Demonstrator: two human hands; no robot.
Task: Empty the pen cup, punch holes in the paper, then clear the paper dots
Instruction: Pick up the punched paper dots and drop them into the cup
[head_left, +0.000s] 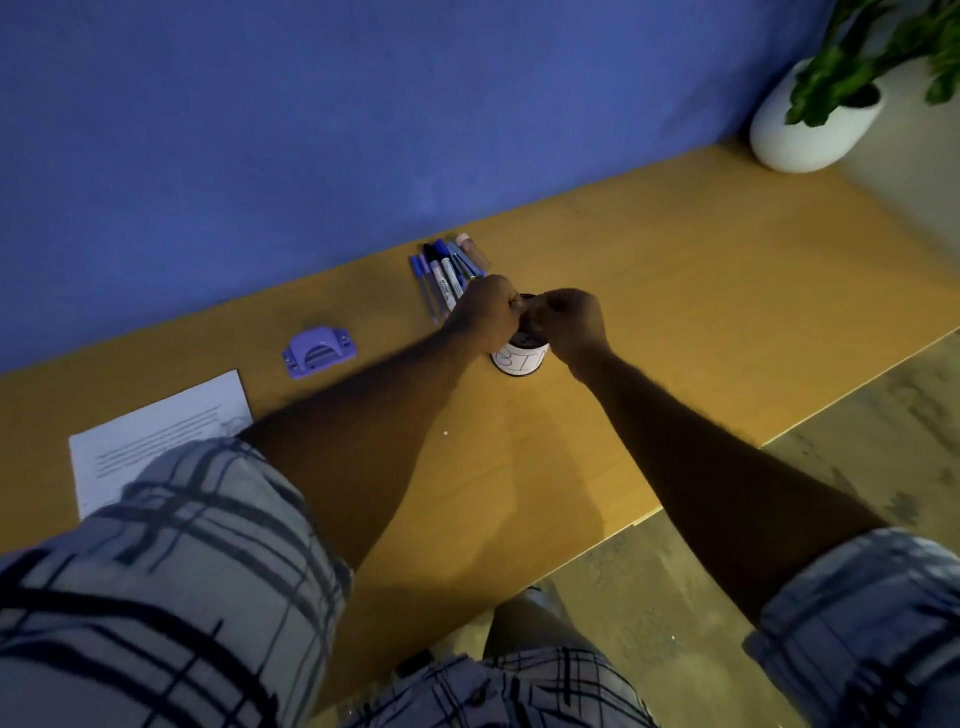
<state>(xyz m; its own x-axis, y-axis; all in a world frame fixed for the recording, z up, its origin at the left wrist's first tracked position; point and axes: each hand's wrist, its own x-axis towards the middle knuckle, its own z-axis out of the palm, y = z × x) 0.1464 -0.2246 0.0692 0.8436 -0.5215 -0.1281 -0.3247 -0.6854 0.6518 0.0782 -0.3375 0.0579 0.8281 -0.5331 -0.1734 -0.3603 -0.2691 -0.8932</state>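
we see both hands meet over the cup (521, 358), which stands near the middle of the table (675, 270). the left hand (485, 314) and the right hand (574, 325) are curled closed above its mouth; what they pinch we cannot tell. the pens (449, 275) lie in a bunch at 11 o'clock from the cup, just beside the left hand. the hole punch (318, 353) sits at 9 o'clock, well apart. the paper (156, 431) lies at 8 o'clock, partly under the left sleeve. one paper dot (445, 433) lies at 7 o'clock.
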